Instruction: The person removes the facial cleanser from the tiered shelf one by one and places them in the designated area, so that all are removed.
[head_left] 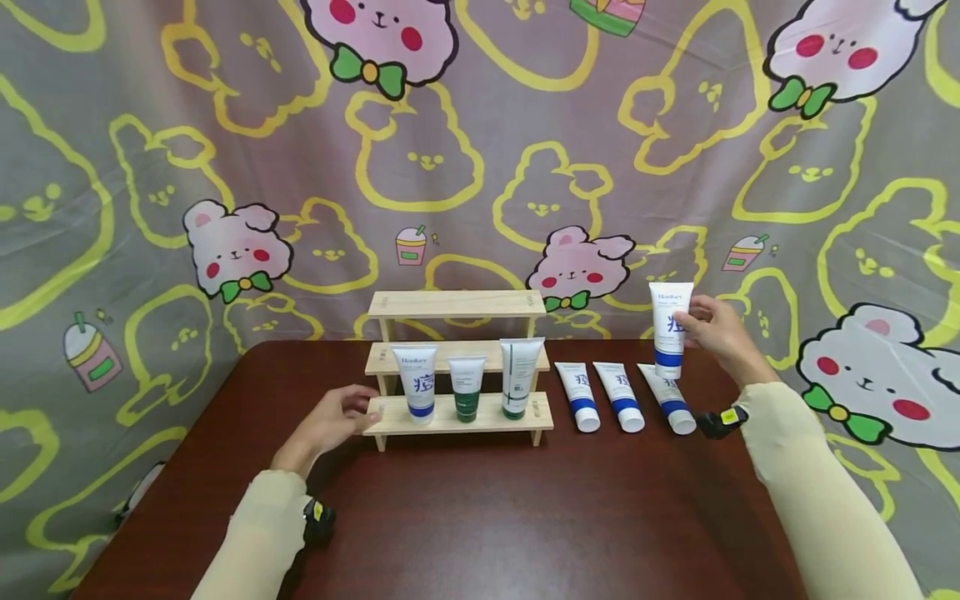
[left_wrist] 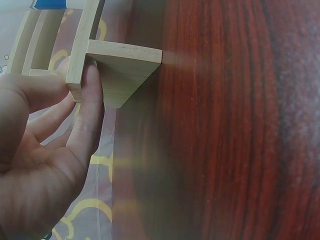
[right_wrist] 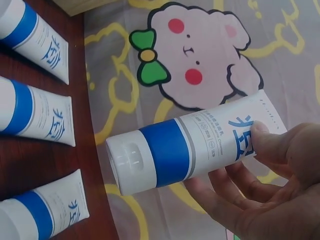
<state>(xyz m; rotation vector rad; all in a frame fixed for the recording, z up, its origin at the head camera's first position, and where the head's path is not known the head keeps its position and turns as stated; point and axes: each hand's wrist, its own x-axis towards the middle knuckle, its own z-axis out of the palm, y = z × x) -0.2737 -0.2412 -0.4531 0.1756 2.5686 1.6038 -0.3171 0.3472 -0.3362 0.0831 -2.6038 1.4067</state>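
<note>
In my right hand (head_left: 716,333) is a white squeeze tube (right_wrist: 210,140) with a blue band, gripped between thumb and fingers, cap downward, above the table. Below it lie three matching tubes (head_left: 618,396) in a row on the table. My left hand (left_wrist: 55,145) pinches the left end of the lowest step of a wooden three-step display rack (head_left: 457,304). On that lowest step stand a white-and-blue tube (head_left: 417,379), a small white-and-green tube (head_left: 467,385) and a taller grey-green tube (head_left: 519,375), caps down.
The rack stands on a dark red-brown wooden table (head_left: 480,517). Behind the table hangs a grey curtain (head_left: 442,250) with yellow outlines and pink rabbit prints. A dark band with a yellow mark (head_left: 727,418) sits at the right wrist.
</note>
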